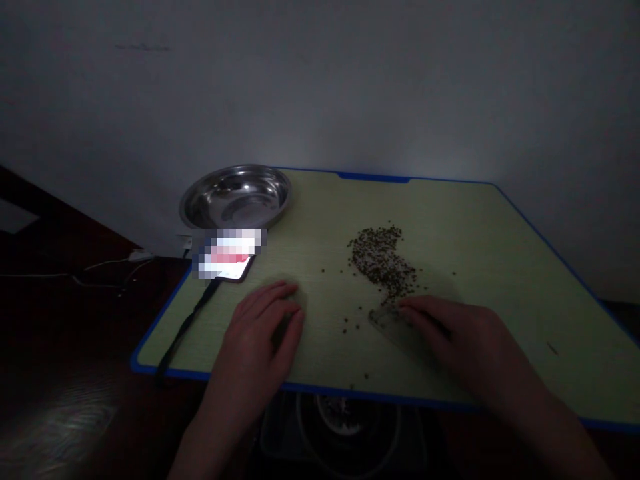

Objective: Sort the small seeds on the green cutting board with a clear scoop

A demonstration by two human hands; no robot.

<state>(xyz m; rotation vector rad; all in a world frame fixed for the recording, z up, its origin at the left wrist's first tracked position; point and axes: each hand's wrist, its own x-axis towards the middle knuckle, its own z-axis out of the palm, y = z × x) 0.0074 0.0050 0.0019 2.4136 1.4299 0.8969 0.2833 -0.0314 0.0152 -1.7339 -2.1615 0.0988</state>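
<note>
A loose pile of small dark beans or seeds point(376, 255), with paler bits among them, spreads over the pale green tabletop point(310, 220). At the pile's near end my right hand point(453, 327) pinches a thin, see-through piece point(387, 319), perhaps plastic, with thumb and fingertips. A few dark grains lie at that piece; whether on or under it I cannot tell. My left hand point(263, 327) rests on the table to the left of the pile, fingers bent and thumb apart, holding nothing visible. Several stray grains dot the surface between the hands.
At the table's back left stands a shiny metal basin point(237, 197). In front of it lies a lit phone point(233, 267) with a dark strap point(190, 327). Below the near blue edge is a round container point(350, 433) holding something white. White cables point(140, 257) run along the left; a wall stands behind.
</note>
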